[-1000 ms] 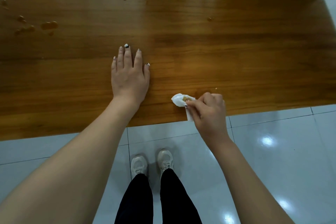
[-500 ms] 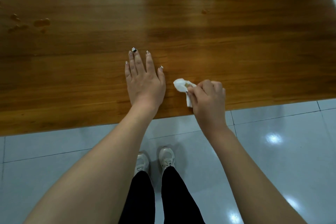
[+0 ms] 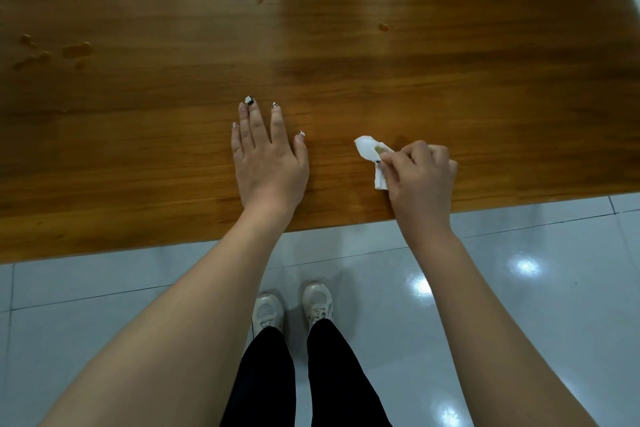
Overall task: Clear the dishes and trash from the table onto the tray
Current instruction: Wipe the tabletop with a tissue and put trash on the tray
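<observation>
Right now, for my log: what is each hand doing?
Left hand: open, flat on the table.
Right hand: pinching a white tissue.

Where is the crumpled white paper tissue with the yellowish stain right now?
In the head view, the crumpled white paper tissue is pinched in the right hand, near the front edge of the brown wooden table, right of the flat left hand.

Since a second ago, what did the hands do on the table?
The right hand slid the white tissue rightwards and further onto the table, away from the left hand, which first shifted right too. Fingers keep pinching the tissue; the left hand stays flat; the spills are unwiped.
</observation>
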Tool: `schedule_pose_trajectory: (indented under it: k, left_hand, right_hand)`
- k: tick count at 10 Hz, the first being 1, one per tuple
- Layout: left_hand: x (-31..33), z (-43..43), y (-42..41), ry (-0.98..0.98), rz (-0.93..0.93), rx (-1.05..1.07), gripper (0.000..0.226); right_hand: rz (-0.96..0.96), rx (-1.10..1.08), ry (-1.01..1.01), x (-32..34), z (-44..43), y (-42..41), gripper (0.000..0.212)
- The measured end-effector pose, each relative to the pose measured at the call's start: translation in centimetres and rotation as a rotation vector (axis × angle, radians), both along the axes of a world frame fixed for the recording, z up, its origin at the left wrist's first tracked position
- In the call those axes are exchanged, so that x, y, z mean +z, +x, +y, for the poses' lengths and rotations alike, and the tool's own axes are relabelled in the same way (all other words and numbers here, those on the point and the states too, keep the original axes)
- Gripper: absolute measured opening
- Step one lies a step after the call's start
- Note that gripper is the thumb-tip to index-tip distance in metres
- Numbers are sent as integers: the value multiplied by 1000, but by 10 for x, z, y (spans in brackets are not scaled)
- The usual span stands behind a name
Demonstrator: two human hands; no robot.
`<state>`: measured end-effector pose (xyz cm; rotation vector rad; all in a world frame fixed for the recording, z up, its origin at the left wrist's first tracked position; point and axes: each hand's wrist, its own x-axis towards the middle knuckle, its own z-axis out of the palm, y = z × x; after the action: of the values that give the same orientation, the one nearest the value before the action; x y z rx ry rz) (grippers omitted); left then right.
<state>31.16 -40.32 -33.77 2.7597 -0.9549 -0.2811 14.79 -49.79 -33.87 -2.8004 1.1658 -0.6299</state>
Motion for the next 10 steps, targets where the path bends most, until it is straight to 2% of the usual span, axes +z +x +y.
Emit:
schedule_pose_trajectory:
  k: [2,4,5,6,7,8,10]
  left_hand:
    - [0,0,-1,-2,-2,1,59]
    - [-1,1,0,-8,3,-3,59]
    - [-1,1,-1,-11,3,-4,59]
    - [-1,1,-1,-16,-2,0,59]
    - [0,1,-1,-14,0,0,59]
    - [-1,1,-1,-12,-2,0,59]
    - [-1,0,-1,-14,-3,5,59]
  right_hand:
    - [-55,-24,52,-4,9,-28,28]
    - [-41,-95,67,-1,-19,-1,15]
    - [-55,-109,20,1,-16,-5,20]
    - [-91,-231,21,4,-17,-14,22]
    - [-35,-290,97,2,-26,-13,25]
    - [-7,-233,90,-2,-22,-9,26]
    - [-83,-108,112,-5,-3,-3,18]
